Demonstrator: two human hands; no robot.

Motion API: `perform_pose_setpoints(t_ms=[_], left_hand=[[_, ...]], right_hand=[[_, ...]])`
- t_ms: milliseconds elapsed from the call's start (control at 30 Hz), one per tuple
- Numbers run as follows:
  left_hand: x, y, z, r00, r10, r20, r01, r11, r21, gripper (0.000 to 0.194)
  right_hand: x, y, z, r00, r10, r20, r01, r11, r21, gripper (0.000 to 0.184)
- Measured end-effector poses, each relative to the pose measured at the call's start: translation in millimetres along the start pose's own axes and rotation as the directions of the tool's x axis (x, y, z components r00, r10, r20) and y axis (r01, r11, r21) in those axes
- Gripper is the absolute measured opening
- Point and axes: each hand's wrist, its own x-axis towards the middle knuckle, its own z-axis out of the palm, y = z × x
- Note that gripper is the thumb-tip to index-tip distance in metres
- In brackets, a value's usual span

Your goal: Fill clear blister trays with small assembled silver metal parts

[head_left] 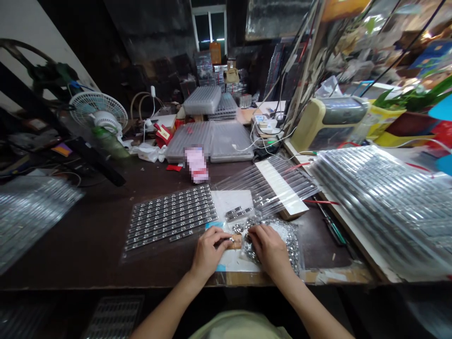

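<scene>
My left hand (209,250) pinches a small shiny metal part (231,239) between thumb and fingertips, over a small brown block (236,242). Close by on the right, my right hand (269,248) has its fingers bent together at the edge of a clear plastic bag of small metal pieces (294,242); whatever lies between those fingertips is hidden. Just beyond the hands, a few dark metal parts (237,213) rest on a white sheet (243,197). Left of my left hand lies a clear ribbed tray (173,214) filled with rows of similar parts.
A second ribbed tray (243,181) with a white strip (280,186) across it lies beyond the bag. Stacked trays (388,202) stand at the right, more (31,212) at the left. A phone (197,165), a fan (99,110) and a green-handled tool (335,230) are also around.
</scene>
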Motion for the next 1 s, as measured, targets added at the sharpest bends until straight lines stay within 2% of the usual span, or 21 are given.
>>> perform_pose_setpoints(t_ms=[100, 200, 467, 533, 633, 733, 867, 1000], left_hand=[[-1, 2, 2.7, 1.000, 0.008, 0.012, -0.008, 0.999, 0.039, 0.012], [-1, 3, 4.4, 0.999, 0.023, 0.023, -0.024, 0.996, 0.081, 0.012], [-1, 3, 6.2, 0.999, 0.024, 0.037, -0.028, 0.993, 0.115, 0.010], [0, 2, 5.4, 0.999, 0.023, 0.032, -0.025, 0.997, 0.075, 0.009], [0, -2, 2.5, 0.998, -0.002, -0.056, 0.000, 1.000, -0.029, 0.010], [1, -4, -0.4, 0.990, -0.045, -0.131, 0.036, 0.997, -0.071, 0.012], [2, -5, -0.8, 0.990, -0.064, -0.123, 0.054, 0.995, -0.079, 0.013], [3, -4, -0.8, 0.991, -0.082, -0.103, 0.073, 0.993, -0.088, 0.012]], right_hand=[[1, -2, -4, 1.000, 0.021, -0.012, -0.018, 0.982, 0.186, 0.013], [0, -4, -7, 0.999, 0.039, 0.006, -0.039, 0.957, 0.286, 0.013], [0, -2, 3, 0.990, 0.121, 0.070, -0.137, 0.932, 0.337, 0.013], [2, -6, 6, 0.987, 0.126, 0.097, -0.150, 0.937, 0.317, 0.012], [7, -16, 11, 0.987, 0.089, 0.134, -0.118, 0.966, 0.229, 0.010], [9, -24, 16, 0.994, 0.041, 0.099, -0.054, 0.990, 0.133, 0.007], [7, -27, 22, 0.997, -0.006, 0.082, 0.002, 0.999, 0.047, 0.005], [5, -18, 15, 0.998, -0.014, 0.067, 0.017, 0.999, -0.043, 0.011]])
